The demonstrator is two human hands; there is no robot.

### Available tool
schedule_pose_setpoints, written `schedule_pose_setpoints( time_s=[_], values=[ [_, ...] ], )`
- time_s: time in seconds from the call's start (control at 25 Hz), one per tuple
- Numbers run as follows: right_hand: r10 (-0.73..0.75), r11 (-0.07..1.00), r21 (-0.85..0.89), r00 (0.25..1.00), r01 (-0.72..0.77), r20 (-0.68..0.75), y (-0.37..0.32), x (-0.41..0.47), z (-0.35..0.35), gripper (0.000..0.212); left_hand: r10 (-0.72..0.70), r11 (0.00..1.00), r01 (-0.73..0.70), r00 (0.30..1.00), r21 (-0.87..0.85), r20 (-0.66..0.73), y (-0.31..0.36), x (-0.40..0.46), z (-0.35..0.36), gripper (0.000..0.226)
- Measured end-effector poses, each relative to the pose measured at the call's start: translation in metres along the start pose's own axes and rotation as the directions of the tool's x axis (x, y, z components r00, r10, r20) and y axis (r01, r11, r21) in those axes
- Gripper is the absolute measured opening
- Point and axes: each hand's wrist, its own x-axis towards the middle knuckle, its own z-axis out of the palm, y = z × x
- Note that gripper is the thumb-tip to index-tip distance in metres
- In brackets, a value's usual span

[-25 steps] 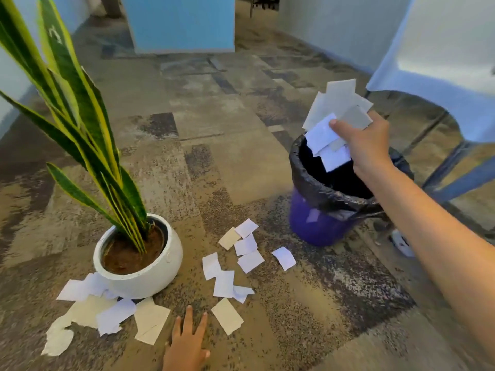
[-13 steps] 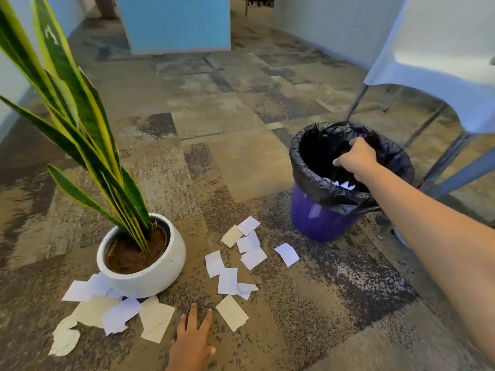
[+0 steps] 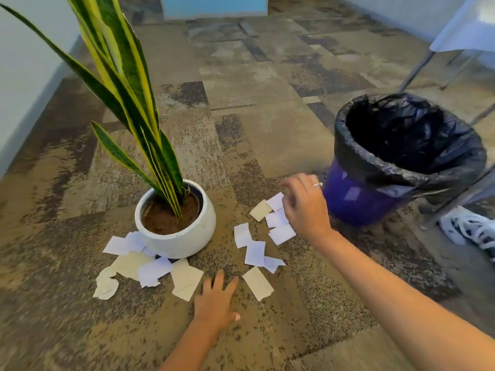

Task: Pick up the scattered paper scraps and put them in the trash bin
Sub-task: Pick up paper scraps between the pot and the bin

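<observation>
Several white and cream paper scraps lie on the carpet between the plant pot and the trash bin, and more scraps sit at the pot's front and left. The purple trash bin with a black liner stands at the right. My right hand hovers over the upper scraps beside the bin, fingers curled down and apart, holding nothing. My left hand rests flat on the carpet, fingers spread, between two cream scraps.
A white pot with a tall striped green plant stands left of the scraps. Metal table legs and a white cloth are at the far right. A white shoe lies right of the bin.
My right hand dropped its bunch of scraps into the bin, then came back down and left to the scraps on the floor. My left hand stayed on the carpet.
</observation>
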Motion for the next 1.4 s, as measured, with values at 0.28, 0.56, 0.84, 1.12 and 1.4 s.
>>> schedule_pose_setpoints(
  time_s=[0.28,0.56,0.84,1.12,1.4],
  values=[
    [0.357,0.908,-0.141,0.553,-0.394,0.753,-0.021,-0.115,0.089,0.047,0.054,0.998,-0.056,0.998,0.037,0.041,-0.008,-0.002,-0.004,0.098],
    [0.533,0.770,-0.280,0.337,-0.573,0.776,-0.032,-0.135,0.107,0.044,0.044,0.999,-0.044,0.999,-0.004,0.007,-0.008,-0.002,0.004,0.095],
    [0.728,0.516,0.043,0.465,-0.855,0.504,0.055,-0.070,0.074,0.032,0.028,0.999,-0.027,1.000,-0.022,0.003,-0.005,0.000,0.007,0.095],
    [0.807,0.504,-0.307,0.314,-0.807,0.501,0.136,-0.073,0.064,0.031,-0.001,1.000,0.001,1.000,0.019,0.008,-0.002,0.006,0.002,0.095],
    [0.779,0.366,0.083,0.354,-0.927,0.517,0.116,-0.064,0.072,0.041,0.000,1.000,0.000,1.000,0.010,-0.012,-0.002,0.005,0.003,0.093]
  ],
)
